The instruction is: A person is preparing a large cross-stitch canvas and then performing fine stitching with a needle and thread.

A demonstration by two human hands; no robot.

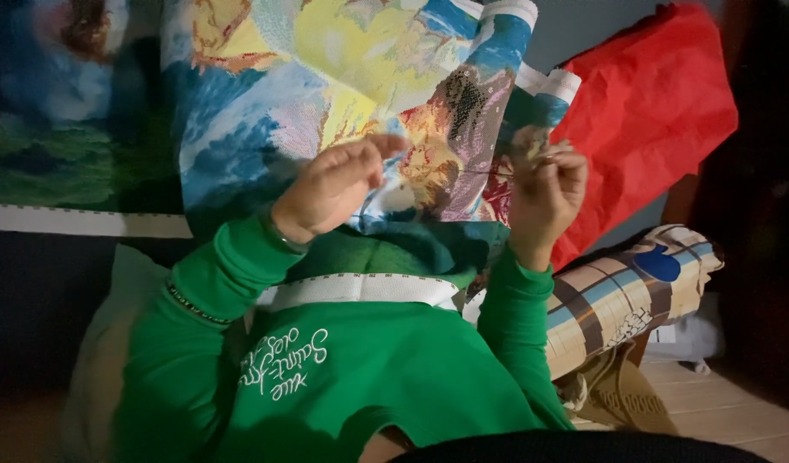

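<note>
We take the embroidered canvas (326, 77) as our landmark, a large cloth worked in blues, yellows and pinks that hangs across the upper middle of the view and drapes down over our lap; its white border strip (364, 290) lies across the green sweatshirt (369, 369) just below the worked part; our left hand (334, 184) rests against the canvas near its lower middle, fingers curled loosely and partly spread, pressing or steadying the cloth rather than clamped on anything we can make out; our right hand (549, 184) is at the canvas's right edge, fingers drawn together in a pinch (whether a needle sits between the fingertips is too small and blurred to tell), and a thin dark thread (489, 174) runs from that pinch leftward to the cloth's surface; to the right of the canvas, touching its edge, lies a crumpled red sheet (651, 111); below and right of the canvas, beside our right forearm, a rolled cloth (626, 296) with brown and blue bands lies on its side; left of the canvas another dim picture in blues and greens (60, 111) hangs in shadow
</note>
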